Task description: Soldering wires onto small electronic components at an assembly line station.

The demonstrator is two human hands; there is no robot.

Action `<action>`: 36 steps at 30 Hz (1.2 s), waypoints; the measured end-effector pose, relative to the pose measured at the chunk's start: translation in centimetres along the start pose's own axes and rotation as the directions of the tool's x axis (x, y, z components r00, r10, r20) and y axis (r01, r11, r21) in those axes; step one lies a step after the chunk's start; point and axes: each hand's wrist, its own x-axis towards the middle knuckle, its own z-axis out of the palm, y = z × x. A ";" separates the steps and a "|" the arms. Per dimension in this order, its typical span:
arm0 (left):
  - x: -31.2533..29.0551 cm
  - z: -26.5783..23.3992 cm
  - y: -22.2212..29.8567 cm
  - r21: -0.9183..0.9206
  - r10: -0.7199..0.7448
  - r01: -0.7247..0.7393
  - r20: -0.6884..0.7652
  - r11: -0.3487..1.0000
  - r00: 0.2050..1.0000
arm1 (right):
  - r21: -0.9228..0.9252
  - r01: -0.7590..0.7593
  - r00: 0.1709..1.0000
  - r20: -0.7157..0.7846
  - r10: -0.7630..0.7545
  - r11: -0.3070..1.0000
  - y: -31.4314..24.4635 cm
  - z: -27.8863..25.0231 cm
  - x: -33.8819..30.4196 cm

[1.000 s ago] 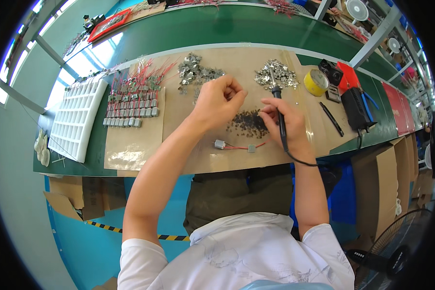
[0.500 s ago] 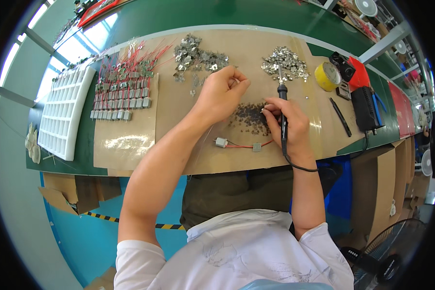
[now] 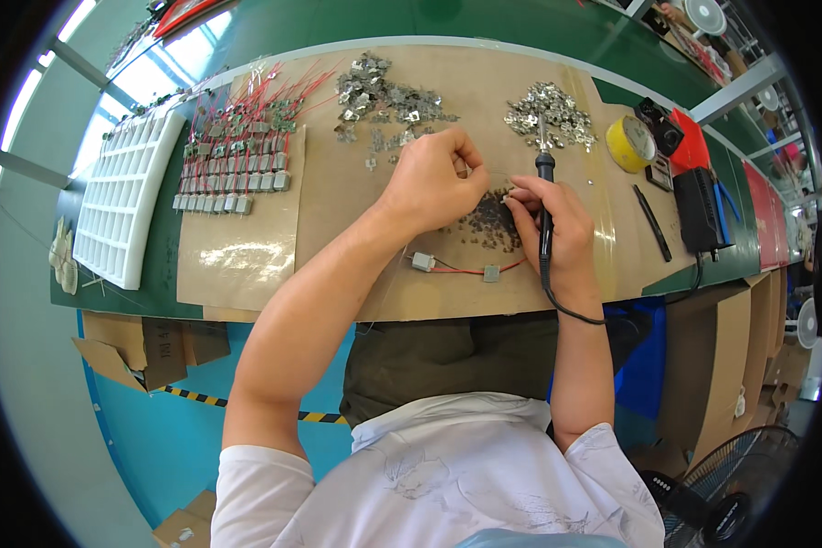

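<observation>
My right hand (image 3: 562, 228) is wrapped round a soldering iron (image 3: 546, 196), its tip pointing away toward a heap of shiny metal pieces (image 3: 550, 117). Thumb and forefinger of that hand also pinch a tiny pale part (image 3: 509, 195). To its left, my left hand (image 3: 437, 178) is closed on a thin strand that looks like solder wire (image 3: 390, 290), trailing toward the table's front edge. Small dark brown parts (image 3: 491, 226) lie scattered beneath and between both hands. Nearer me rests a small silver motor (image 3: 423, 262), joined by red and black leads to a square metal piece (image 3: 491, 273).
Rows of small motors with red wires (image 3: 233, 173) stand at left, beside a white compartment tray (image 3: 128, 201). Flat metal pieces (image 3: 374, 87) are heaped at the back. Yellow tape (image 3: 630, 143), a black pen (image 3: 651, 222) and a black box with a cable (image 3: 700, 210) lie right.
The view has shifted slightly, moving the table's things a little to the right. My left hand has come slightly closer to the right one. Both hands keep their grips.
</observation>
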 end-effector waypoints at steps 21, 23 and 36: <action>0.2 0.1 -0.7 0.058 -0.016 0.010 0.100 0.998 0.995 | 0.004 0.050 0.999 -0.021 -0.050 0.999 0.2 -0.3 -0.1; 0.1 0.2 -0.7 0.042 -0.026 0.022 0.105 0.999 0.994 | 0.036 -0.006 1.000 -0.025 0.006 0.999 0.1 -0.9 -0.6; 0.3 -0.6 -0.2 0.103 -0.034 0.011 0.220 0.995 0.975 | 0.517 -0.128 0.969 -0.118 0.218 0.846 2.0 -3.3 -4.2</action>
